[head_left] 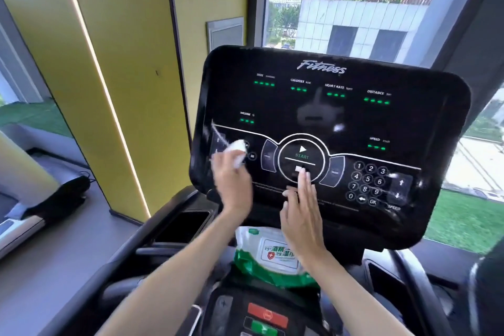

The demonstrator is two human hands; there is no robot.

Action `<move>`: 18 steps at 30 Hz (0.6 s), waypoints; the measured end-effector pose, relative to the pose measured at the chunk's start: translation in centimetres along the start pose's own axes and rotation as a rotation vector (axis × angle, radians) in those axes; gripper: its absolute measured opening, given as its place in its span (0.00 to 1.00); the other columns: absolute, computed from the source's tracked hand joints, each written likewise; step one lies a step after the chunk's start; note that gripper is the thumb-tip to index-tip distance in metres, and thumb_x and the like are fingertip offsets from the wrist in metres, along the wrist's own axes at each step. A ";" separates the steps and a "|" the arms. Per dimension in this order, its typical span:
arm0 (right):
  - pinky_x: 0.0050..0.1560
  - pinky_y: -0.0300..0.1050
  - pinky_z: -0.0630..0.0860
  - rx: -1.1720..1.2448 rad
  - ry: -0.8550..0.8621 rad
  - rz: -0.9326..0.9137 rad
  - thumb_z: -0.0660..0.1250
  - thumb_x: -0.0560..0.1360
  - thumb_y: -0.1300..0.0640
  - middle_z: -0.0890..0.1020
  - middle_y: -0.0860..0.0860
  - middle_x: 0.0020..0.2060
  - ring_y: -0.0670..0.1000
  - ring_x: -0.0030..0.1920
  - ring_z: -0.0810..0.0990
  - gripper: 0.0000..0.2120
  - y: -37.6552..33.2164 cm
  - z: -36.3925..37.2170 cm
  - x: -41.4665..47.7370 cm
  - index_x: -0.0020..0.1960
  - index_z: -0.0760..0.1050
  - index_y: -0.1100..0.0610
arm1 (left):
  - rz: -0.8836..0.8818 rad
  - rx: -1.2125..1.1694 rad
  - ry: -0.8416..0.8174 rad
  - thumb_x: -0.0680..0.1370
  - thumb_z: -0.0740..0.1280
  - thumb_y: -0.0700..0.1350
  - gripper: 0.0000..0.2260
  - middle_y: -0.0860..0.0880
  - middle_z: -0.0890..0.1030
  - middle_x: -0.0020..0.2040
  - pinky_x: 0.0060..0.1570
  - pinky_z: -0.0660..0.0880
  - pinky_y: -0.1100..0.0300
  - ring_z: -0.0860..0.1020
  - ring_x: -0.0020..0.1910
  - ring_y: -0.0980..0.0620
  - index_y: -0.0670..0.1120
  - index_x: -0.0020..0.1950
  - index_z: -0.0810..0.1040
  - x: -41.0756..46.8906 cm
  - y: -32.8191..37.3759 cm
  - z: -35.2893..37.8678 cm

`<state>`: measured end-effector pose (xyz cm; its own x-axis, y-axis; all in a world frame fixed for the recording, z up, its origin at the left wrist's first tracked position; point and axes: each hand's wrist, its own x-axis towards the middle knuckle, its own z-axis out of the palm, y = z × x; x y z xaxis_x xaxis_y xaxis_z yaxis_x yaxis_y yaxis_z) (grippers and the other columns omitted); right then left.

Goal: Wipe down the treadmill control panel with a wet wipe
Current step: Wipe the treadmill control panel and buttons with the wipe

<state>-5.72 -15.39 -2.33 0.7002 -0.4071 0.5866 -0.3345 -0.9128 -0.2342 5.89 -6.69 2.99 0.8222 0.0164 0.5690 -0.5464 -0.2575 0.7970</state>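
Note:
The black treadmill control panel (pixel 327 117) fills the middle of the head view, with green readouts, a round START button and a number keypad. My left hand (pixel 231 180) holds a bunched white wet wipe (pixel 239 152) against the panel's lower left buttons; the hand is motion-blurred. My right hand (pixel 301 210) has straight fingers, their tips touching the panel just under the START ring. Wet streaks show on the panel's left side.
A green-and-white pack of wet wipes (pixel 272 256) lies on the console shelf below the panel. A phone-sized black tray (pixel 182 226) sits at the left, red and green buttons (pixel 267 319) below. Yellow pillar (pixel 114 63) at left, window behind.

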 end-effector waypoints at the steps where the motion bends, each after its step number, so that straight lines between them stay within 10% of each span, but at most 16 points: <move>1: 0.74 0.53 0.51 0.011 -0.003 0.002 0.58 0.76 0.66 0.52 0.64 0.74 0.57 0.76 0.47 0.08 0.0 0.0 0.0 0.53 0.73 0.61 | -0.096 0.031 0.032 0.73 0.62 0.29 0.11 0.43 0.72 0.51 0.51 0.72 0.59 0.74 0.49 0.44 0.39 0.51 0.77 1.0 -1.3 -0.4; 5: 0.74 0.54 0.53 0.049 0.006 0.003 0.57 0.76 0.66 0.52 0.64 0.74 0.57 0.76 0.46 0.09 -0.1 0.1 -0.2 0.53 0.73 0.62 | -0.302 0.139 -0.065 0.73 0.59 0.31 0.11 0.42 0.72 0.54 0.48 0.67 0.57 0.73 0.53 0.42 0.41 0.52 0.74 1.7 -3.3 -0.1; 18: 0.74 0.53 0.52 -0.033 0.112 0.188 0.59 0.74 0.69 0.53 0.61 0.74 0.54 0.76 0.47 0.11 6.6 -4.2 -1.0 0.55 0.73 0.63 | 0.303 -0.075 -0.391 0.73 0.61 0.30 0.10 0.43 0.73 0.46 0.43 0.70 0.56 0.72 0.43 0.46 0.40 0.51 0.76 -3.9 7.4 9.0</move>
<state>-11.29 -20.89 -1.25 0.5499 -0.5620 0.6178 -0.4742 -0.8190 -0.3229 0.05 -17.33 4.85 0.6151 -0.4159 0.6699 -0.7681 -0.1243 0.6281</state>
